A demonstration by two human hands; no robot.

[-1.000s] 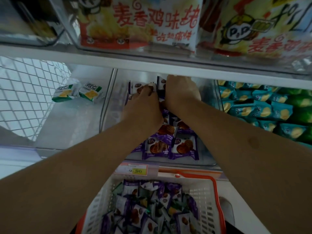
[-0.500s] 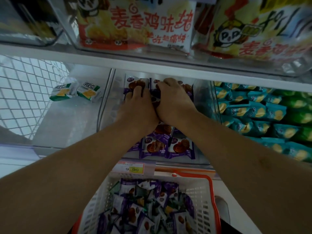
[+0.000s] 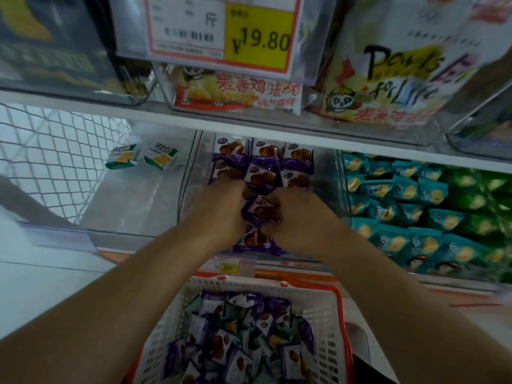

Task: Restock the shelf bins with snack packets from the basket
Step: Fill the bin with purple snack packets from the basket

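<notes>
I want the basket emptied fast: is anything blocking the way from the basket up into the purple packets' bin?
Nothing visible does. The basket sits open-topped just below the clear bin, where both hands, left hand and right hand, already handle purple packets.

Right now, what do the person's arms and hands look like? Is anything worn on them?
Both forearms are bare up to the frame edge: no sleeves show. The left hand and the right hand wear no gloves; no watch, bracelet or ring is visible.
</notes>
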